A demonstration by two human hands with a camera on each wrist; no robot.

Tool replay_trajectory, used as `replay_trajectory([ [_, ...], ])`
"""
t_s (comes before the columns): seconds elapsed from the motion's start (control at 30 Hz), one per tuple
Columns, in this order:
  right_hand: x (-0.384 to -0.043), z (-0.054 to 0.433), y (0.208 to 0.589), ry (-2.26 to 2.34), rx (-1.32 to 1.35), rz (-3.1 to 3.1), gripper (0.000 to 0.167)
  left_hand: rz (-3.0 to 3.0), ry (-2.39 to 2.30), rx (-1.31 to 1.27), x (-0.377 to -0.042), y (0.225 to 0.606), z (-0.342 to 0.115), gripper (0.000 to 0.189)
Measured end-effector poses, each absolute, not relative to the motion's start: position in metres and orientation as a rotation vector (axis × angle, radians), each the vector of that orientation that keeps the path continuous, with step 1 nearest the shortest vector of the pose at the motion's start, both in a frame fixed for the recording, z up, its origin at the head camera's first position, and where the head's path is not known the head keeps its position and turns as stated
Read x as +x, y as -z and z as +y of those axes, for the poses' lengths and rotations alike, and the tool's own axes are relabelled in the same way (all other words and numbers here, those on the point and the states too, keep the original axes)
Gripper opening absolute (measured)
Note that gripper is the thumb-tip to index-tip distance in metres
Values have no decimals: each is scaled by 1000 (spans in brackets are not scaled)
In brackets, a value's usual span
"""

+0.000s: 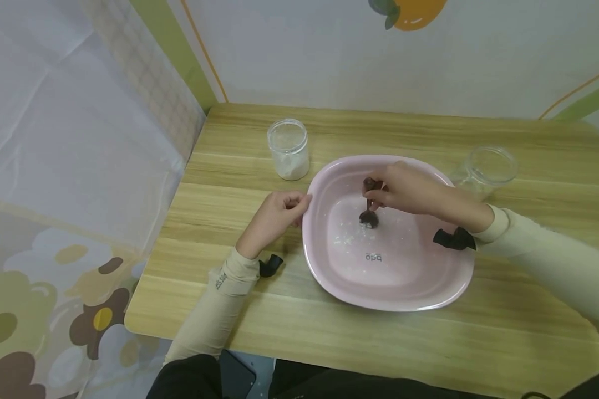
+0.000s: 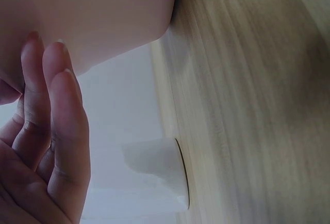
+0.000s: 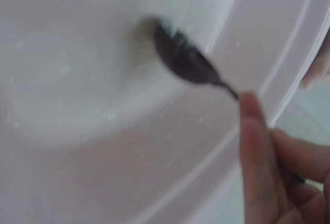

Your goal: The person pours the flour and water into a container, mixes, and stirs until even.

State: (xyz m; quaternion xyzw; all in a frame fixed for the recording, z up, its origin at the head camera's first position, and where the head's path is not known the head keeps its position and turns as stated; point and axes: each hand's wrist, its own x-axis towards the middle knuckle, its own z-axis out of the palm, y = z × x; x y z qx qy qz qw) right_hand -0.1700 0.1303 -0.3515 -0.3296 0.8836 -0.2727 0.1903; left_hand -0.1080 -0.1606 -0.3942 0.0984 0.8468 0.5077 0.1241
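A pink basin (image 1: 394, 266) stands on the wooden table, with white bits scattered over its floor. My right hand (image 1: 404, 188) holds a dark spoon (image 1: 369, 218) by its handle inside the basin. In the right wrist view, white material clings to the spoon's bowl (image 3: 183, 56), which is low over the basin floor. At the basin's left edge, my left hand (image 1: 282, 216) pinches the rim. The left wrist view has its fingers (image 2: 69, 126) along the outer wall of the basin.
A clear jar (image 1: 288, 152) with white contents stands behind my left hand. Another clear jar (image 1: 486, 169) is at the basin's right, partly hidden by my right forearm. Black straps hang at both wrists. A printed cloth (image 1: 329, 61) rises behind the table.
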Motion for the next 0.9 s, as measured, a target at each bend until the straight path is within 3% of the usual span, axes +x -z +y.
replay_trajectory([
  [0.23,-178,132,352,693,-879,2655,10,2463,-1477,277,-107,395,-161,35],
  [0.67,-169,128,354,1000,-859,2218,11,2468,-1483,290,-109,391,-158,35],
  [0.9,-171,130,356,935,-851,2395,12,2453,-1499,296,-106,392,-159,34],
])
